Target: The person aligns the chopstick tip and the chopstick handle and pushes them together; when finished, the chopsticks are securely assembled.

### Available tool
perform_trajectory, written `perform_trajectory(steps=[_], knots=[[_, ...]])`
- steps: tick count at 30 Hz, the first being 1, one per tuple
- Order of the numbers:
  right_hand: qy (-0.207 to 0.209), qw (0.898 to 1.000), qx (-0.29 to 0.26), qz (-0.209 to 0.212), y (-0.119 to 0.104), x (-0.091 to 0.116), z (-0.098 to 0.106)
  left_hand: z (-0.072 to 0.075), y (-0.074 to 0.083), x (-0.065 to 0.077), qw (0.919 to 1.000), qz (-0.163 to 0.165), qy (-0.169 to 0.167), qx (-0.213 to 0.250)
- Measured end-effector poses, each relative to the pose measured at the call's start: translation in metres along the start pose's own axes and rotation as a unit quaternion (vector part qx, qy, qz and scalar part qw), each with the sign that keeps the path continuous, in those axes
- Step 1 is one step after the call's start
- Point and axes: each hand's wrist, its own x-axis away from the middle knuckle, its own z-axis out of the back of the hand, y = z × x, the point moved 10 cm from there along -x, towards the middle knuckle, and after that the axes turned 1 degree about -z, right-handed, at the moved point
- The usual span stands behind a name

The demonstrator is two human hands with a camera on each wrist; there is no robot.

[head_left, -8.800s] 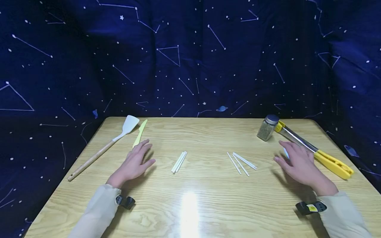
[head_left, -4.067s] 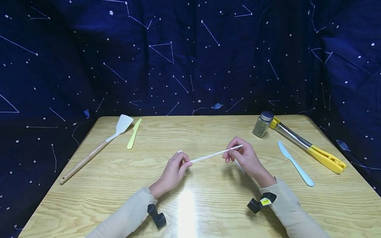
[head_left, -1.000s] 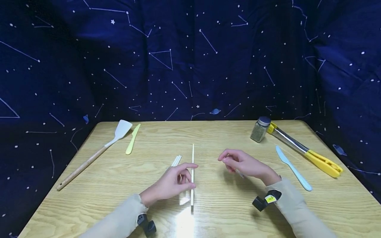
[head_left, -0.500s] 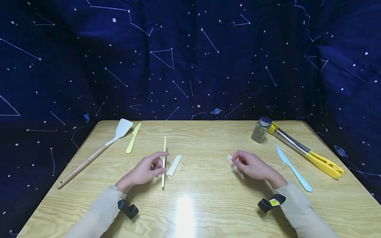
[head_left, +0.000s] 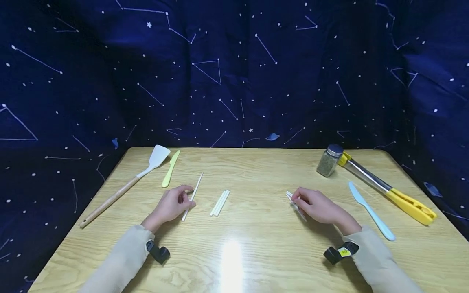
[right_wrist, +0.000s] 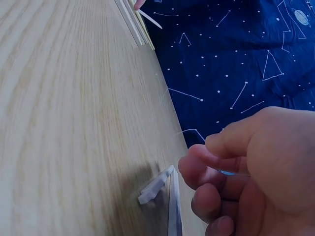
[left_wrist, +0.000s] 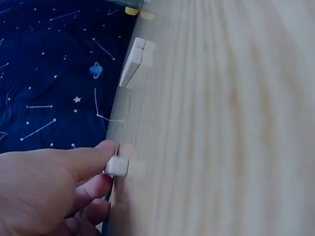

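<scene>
In the head view my left hand (head_left: 171, 205) pinches a slim white chopstick (head_left: 198, 183) left of centre, close to the table top. The square end of this chopstick (left_wrist: 117, 166) shows between thumb and fingers in the left wrist view. To its right lies a small bunch of chopsticks (head_left: 220, 202), side by side. My right hand (head_left: 318, 206) hovers over two more chopsticks (head_left: 301, 212) at the right, partly hidden under it. In the right wrist view its fingers are loosely curled beside these chopsticks (right_wrist: 172, 201), holding nothing visible.
On the wooden table (head_left: 264, 252), a white spatula (head_left: 135, 181) and a yellow knife (head_left: 170, 169) lie at the left. A spice jar (head_left: 329, 161), yellow-handled tongs (head_left: 388, 187) and a light blue knife (head_left: 371, 211) are at the right. A starry cloth (head_left: 234, 81) hangs behind.
My left hand has carried one chopstick leftward, past the bunch, and lowered it, turning it to a slant. My right hand has come down over the two chopsticks on the right.
</scene>
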Motion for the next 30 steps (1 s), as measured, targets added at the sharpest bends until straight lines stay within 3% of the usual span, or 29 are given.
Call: perform_trajectory(steps=[5,11,22,30], knots=[[0.004,1.0,0.008,-0.004,0.005,0.002,-0.001,0.0,0.002,0.003,1.0,-0.006,0.0,-0.006],[0.013,1.0,0.013,0.0,0.005,0.004,0.0,0.0,0.002,0.008,0.9991,-0.022,-0.03,-0.022],[0.008,0.999,0.03,0.012,0.003,0.0,-0.001,0.005,-0.015,0.013,0.9974,0.026,-0.065,-0.019],[0.02,0.999,0.048,-0.003,0.006,0.001,0.004,0.009,-0.019,0.002,0.9956,0.025,-0.086,-0.025]])
